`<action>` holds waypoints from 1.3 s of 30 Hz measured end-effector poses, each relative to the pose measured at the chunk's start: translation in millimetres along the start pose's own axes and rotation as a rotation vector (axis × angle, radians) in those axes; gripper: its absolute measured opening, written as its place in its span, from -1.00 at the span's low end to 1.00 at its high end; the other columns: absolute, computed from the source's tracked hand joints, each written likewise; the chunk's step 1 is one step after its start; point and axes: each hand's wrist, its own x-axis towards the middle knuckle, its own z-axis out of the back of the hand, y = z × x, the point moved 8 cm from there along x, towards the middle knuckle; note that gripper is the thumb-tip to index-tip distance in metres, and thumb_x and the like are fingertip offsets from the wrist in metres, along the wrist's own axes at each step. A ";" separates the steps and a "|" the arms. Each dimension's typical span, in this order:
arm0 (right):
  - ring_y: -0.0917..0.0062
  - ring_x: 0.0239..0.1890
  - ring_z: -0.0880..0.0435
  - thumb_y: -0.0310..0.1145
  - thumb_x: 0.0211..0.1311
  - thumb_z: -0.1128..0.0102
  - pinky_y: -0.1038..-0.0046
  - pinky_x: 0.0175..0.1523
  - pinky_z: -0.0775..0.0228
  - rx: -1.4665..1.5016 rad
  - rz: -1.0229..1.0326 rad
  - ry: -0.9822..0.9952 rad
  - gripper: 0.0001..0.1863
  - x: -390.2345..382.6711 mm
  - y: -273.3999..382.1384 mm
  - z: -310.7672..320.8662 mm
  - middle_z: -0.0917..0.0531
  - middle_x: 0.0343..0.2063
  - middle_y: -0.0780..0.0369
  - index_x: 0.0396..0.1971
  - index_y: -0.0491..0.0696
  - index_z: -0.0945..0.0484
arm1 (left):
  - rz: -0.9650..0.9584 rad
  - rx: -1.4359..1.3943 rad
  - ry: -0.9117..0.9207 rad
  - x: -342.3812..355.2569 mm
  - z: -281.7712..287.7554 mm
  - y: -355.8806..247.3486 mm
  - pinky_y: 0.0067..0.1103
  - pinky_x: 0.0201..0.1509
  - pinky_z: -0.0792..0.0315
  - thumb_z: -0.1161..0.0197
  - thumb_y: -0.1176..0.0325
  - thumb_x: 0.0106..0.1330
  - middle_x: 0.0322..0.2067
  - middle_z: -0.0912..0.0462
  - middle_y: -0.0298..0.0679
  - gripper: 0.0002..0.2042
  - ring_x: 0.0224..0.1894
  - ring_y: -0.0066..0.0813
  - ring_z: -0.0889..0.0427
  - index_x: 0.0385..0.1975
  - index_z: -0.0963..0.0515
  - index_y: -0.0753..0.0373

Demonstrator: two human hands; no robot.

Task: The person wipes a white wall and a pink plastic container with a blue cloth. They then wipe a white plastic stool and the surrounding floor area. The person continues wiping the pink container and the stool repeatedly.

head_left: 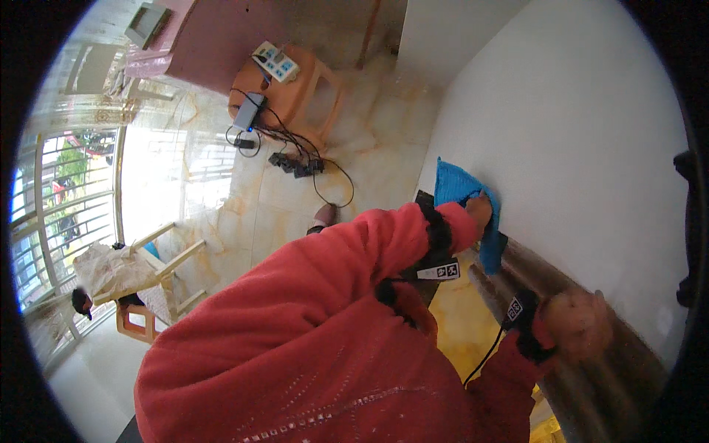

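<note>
Both hands blur: left hand (pixel 480 209) grips the blue cloth (pixel 461 201) on the wall (pixel 561 133); right hand's (pixel 577 323) fingers unreadable.

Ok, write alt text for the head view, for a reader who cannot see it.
A person in red fleece sleeves presses a blue cloth against a white wall with the left hand; the right hand rests lower, near the dark baseboard. Behind, an orange plastic stool holds electronics and cables on a marble floor.

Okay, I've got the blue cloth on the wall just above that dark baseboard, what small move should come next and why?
Probably slide the blue cloth a little further along the white wall. The left hand presses it just above the dark baseboard, and the right hand rests against that baseboard.
</note>
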 end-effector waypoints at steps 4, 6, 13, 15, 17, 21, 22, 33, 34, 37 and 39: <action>0.30 -0.56 -0.60 -0.35 0.31 0.04 0.31 -0.41 -0.49 -0.102 -0.191 0.106 -0.71 11.4 18.7 -18.4 -0.64 -0.57 0.11 -0.49 -0.16 -0.61 | 0.019 -0.028 0.181 -17.8 -26.6 -15.2 -0.22 0.23 -0.30 -0.02 0.21 0.33 0.06 -0.46 0.01 -0.58 0.11 -0.04 -0.44 0.11 -0.33 0.32; 0.32 -0.51 -0.61 -0.42 0.27 -0.02 0.33 -0.39 -0.49 -0.145 -0.106 0.007 -0.80 26.4 37.4 -20.0 -0.65 -0.50 0.10 -0.42 -0.17 -0.61 | 0.020 -0.028 0.269 -29.1 -45.7 -24.7 -0.22 0.22 -0.31 -0.03 0.23 0.33 0.05 -0.47 0.00 -0.58 0.10 -0.06 -0.45 0.11 -0.33 0.31; 0.30 -0.40 -0.62 -0.49 0.20 -0.16 0.36 -0.30 -0.50 0.004 -0.131 0.041 -0.85 51.8 37.8 -24.1 -0.67 -0.37 0.15 -0.24 -0.13 -0.62 | -0.654 0.678 0.404 -107.5 -110.8 -109.6 -0.22 0.09 -0.40 -0.10 0.33 0.27 -0.04 -0.53 -0.02 -0.63 -0.01 -0.08 -0.52 0.06 -0.35 0.28; 0.29 -0.36 -0.63 -0.47 0.22 -0.18 0.38 -0.27 -0.51 0.000 -0.185 0.074 -0.85 55.5 37.9 -21.7 -0.67 -0.33 0.15 -0.22 -0.12 -0.62 | -1.138 1.188 0.370 -155.4 -131.8 -139.3 -0.22 -0.04 -0.45 -0.12 0.38 0.24 -0.10 -0.55 0.03 -0.64 -0.09 -0.05 -0.55 0.03 -0.35 0.29; 0.29 -0.27 -0.65 -0.43 0.23 -0.20 0.38 -0.20 -0.51 -0.032 -0.213 0.104 -0.81 60.9 44.3 -18.0 -0.67 -0.27 0.15 -0.17 -0.11 -0.62 | -0.890 0.816 0.328 -167.3 -144.2 -164.2 -0.23 -0.11 -0.46 -0.14 0.41 0.21 -0.10 -0.53 0.07 -0.64 -0.13 -0.03 -0.55 0.02 -0.35 0.31; 0.33 -0.22 -0.65 -0.45 0.23 -0.18 0.37 -0.12 -0.50 0.051 -0.343 0.013 -0.77 73.8 50.4 9.5 -0.68 -0.25 0.15 -0.12 -0.13 -0.61 | -1.109 0.555 0.386 -237.1 -169.7 -217.0 -0.22 -0.06 -0.43 -0.28 0.42 0.03 -0.17 -0.53 0.10 -0.56 -0.11 0.16 -0.52 -0.05 -0.37 0.37; 0.32 -0.21 -0.65 -0.46 0.24 -0.18 0.37 -0.11 -0.50 0.003 -0.331 -0.059 -0.77 77.9 54.7 20.8 -0.68 -0.25 0.15 -0.12 -0.14 -0.61 | -1.210 0.681 0.345 -252.5 -176.7 -225.0 -0.21 -0.06 -0.44 -0.29 0.41 0.04 -0.13 -0.50 0.12 -0.54 -0.11 0.18 -0.50 -0.03 -0.36 0.35; 0.15 0.05 -0.52 -0.42 0.28 -0.10 0.22 0.15 -0.35 0.195 -0.218 0.263 -0.71 92.2 99.7 -24.7 -0.58 -0.05 0.01 -0.03 -0.18 -0.53 | -1.680 0.899 0.398 -245.3 -129.4 -185.1 -0.21 0.19 -0.28 -0.18 0.38 0.18 0.16 -0.29 0.11 -0.60 0.10 0.14 -0.34 0.04 -0.39 0.31; 0.13 0.10 -0.47 -0.41 0.28 -0.10 0.20 0.19 -0.30 0.180 -0.188 0.285 -0.70 88.1 100.1 -39.1 -0.57 -0.04 -0.01 -0.03 -0.19 -0.52 | -1.642 0.843 0.436 -237.8 -119.5 -177.0 -0.22 0.20 -0.27 -0.18 0.38 0.19 0.17 -0.28 0.10 -0.61 0.10 0.14 -0.34 0.02 -0.41 0.31; 0.06 0.26 -0.30 -0.35 0.28 -0.11 0.15 0.29 -0.18 0.116 -0.143 0.428 -0.68 73.6 87.3 -89.0 -0.54 0.00 -0.06 -0.06 -0.23 -0.53 | -1.643 0.896 0.463 -224.2 -106.1 -161.9 -0.18 0.22 -0.27 -0.24 0.32 0.14 0.21 -0.29 0.08 -0.45 0.20 0.10 -0.31 0.17 -0.35 0.28; 0.06 0.27 -0.30 -0.33 0.29 -0.10 0.15 0.29 -0.17 0.025 -0.075 0.548 -0.67 60.2 80.3 -112.6 -0.53 0.01 -0.06 -0.08 -0.25 -0.54 | -1.608 1.075 0.428 -216.4 -101.3 -155.6 -0.18 0.22 -0.27 -0.25 0.35 0.12 0.21 -0.29 0.08 -0.45 0.18 0.11 -0.33 0.16 -0.35 0.29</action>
